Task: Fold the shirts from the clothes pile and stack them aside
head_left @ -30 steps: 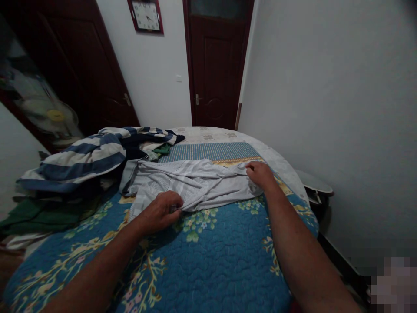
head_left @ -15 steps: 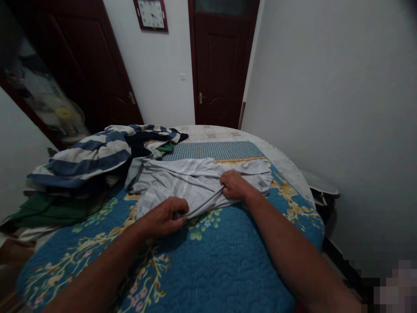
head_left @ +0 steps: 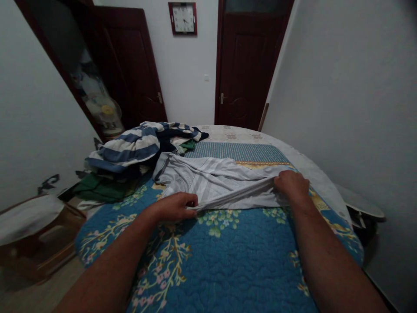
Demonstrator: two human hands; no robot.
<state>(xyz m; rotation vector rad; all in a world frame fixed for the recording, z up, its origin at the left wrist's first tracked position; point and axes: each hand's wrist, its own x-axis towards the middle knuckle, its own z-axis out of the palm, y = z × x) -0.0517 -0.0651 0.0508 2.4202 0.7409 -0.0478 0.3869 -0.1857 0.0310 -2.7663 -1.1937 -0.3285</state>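
A light grey striped shirt (head_left: 215, 178) lies spread sideways across the blue floral quilted cover (head_left: 234, 261), its darker collar end to the left. My left hand (head_left: 179, 206) pinches the near edge of the shirt left of its middle. Toward the right end, my right hand (head_left: 292, 186) is closed on the fabric, with its fingertips partly hidden. Between the two hands the near edge is drawn into a taut, straight fold.
Heaped clothes, with a blue-and-white striped garment (head_left: 130, 145) on top and a dark green one (head_left: 100, 188) below, lie at the left. A wooden stool (head_left: 48, 261) stands at the lower left. Walls and a door (head_left: 250, 65) are beyond the table.
My right hand has slid right along the shirt, farther from my left hand, and the near edge is now stretched straighter. The head view has turned left.
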